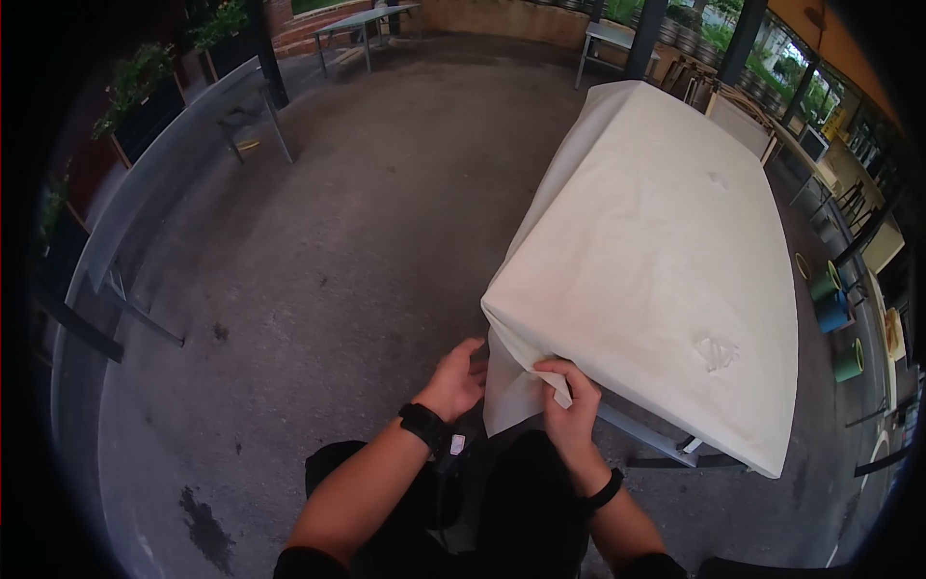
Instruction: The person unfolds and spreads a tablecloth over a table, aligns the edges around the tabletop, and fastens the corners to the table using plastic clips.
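Tablecloth drapes over a table, its near corner hanging loose. It looks light, soft and apt to slide, best held by the edge, where the right hand pinches a fold; the left hand is open beside it, fingers slightly curled.

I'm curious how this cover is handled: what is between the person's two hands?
A hanging flap of the pale cover lies between the left hand and right hand, seen in the head view.

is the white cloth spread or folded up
Spread: the cloth covers the tabletop, hanging past the edge near the left hand.
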{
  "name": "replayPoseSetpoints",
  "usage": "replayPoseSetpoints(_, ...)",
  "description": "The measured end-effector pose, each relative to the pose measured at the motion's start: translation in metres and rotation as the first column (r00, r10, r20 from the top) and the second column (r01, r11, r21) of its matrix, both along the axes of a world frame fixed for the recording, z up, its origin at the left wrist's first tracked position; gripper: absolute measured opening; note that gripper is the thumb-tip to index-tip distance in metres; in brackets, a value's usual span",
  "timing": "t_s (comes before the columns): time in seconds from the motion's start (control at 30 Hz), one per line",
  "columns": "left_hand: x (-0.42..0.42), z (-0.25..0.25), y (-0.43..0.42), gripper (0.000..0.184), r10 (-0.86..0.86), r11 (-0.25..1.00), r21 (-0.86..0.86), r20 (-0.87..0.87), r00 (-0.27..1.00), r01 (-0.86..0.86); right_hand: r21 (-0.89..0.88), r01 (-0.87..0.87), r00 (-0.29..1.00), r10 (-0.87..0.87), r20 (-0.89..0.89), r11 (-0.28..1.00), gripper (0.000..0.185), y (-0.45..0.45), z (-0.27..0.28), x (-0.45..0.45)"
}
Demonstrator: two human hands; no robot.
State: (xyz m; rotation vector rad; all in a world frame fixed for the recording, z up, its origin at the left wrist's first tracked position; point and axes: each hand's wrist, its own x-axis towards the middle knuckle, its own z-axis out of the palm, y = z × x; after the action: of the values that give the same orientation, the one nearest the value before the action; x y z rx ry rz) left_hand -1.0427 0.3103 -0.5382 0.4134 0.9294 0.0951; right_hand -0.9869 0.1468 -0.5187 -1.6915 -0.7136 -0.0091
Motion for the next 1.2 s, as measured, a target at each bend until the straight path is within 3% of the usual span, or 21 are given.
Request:
replayPoseSetpoints(0.03,-0.001,-0.003,0.001,0.042,-0.162,0.985,0.094,0.205,0.965,0.145,0.003,-0.001,1.0,0.001,0.001,1.0,0.021,0.0,-0.002,0.001)
replayPoseSetpoints(0.07,-0.001,-0.006,-0.003,0.042,-0.163,0.985,0.097,0.205,0.965,0.146,0.008,0.007,1.0,-0.007,0.027,1.0,0.021,-0.001,-0.005,0.002)
replayPoseSetpoints(0.13,0.0,0.0,-0.018,0.033,-0.029,0.955,0.291,0.292,0.956,-0.059,0.013,0.018,0.999,-0.019,0.047,1.0,0.021,-0.004,-0.009,0.002)
replayPoseSetpoints(0.27,-0.006,0.016,-0.029,0.024,-0.077,0.867,0.495,0.227,0.971,-0.047,0.025,0.033,0.998,-0.035,0.059,0.999,0.023,-0.004,-0.015,0.003)
replayPoseSetpoints(0.47,-0.001,0.03,-0.045,0.018,-0.106,0.896,0.434,0.406,0.908,-0.09,0.017,-0.03,0.996,0.029,0.083,0.999,0.023,-0.008,-0.01,-0.001)
replayPoseSetpoints(0.53,0.003,0.023,-0.046,0.018,-0.023,0.979,0.186,0.524,0.851,-0.087,0.002,-0.048,0.995,0.047,0.09,0.999,0.023,-0.009,-0.007,-0.001)
replayPoseSetpoints(0.6,0.005,0.02,-0.047,0.019,-0.029,0.983,0.166,0.543,0.839,-0.074,-0.007,-0.027,0.973,0.028,0.229,1.0,0.025,-0.01,-0.008,-0.001)
replayPoseSetpoints(0.73,0.012,0.018,-0.051,0.02,-0.002,0.997,0.067,0.551,0.834,-0.042,0.059,0.128,0.949,-0.14,0.283,0.99,0.027,-0.024,-0.039,0.001)
replayPoseSetpoints(0.8,0.017,0.018,-0.052,0.019,0.002,1.0,0.014,0.526,0.85,-0.012,0.058,0.009,1.0,-0.008,-0.024,0.998,0.022,-0.039,-0.062,0.011)
replayPoseSetpoints(0.83,0.019,0.018,-0.051,0.019,0.007,0.999,-0.04,0.499,0.867,0.014,-0.031,-0.111,0.983,0.106,-0.15,0.993,0.028,-0.043,-0.067,0.019)
replayPoseSetpoints(0.97,0.024,0.023,-0.048,0.022,-0.04,0.998,-0.022,0.533,0.845,0.061,0.041,-0.137,0.983,0.141,-0.114,0.99,0.036,-0.027,-0.073,0.034)
replayPoseSetpoints(1.07,0.027,0.029,-0.049,0.022,-0.014,1.0,0.011,0.532,0.847,0.01,0.175,-0.221,0.934,0.26,-0.246,0.959,0.048,-0.022,-0.051,0.041)
replayPoseSetpoints(1.13,0.027,0.03,-0.051,0.021,-0.022,0.984,0.165,0.455,0.89,-0.061,0.017,-0.288,0.945,0.287,-0.155,0.958,0.045,-0.019,-0.032,0.047)
replayPoseSetpoints(1.2,0.028,0.021,-0.048,0.021,-0.04,0.981,0.185,0.463,0.885,-0.053,-0.035,-0.3,0.929,0.283,-0.24,0.953,0.043,-0.013,-0.026,0.053)
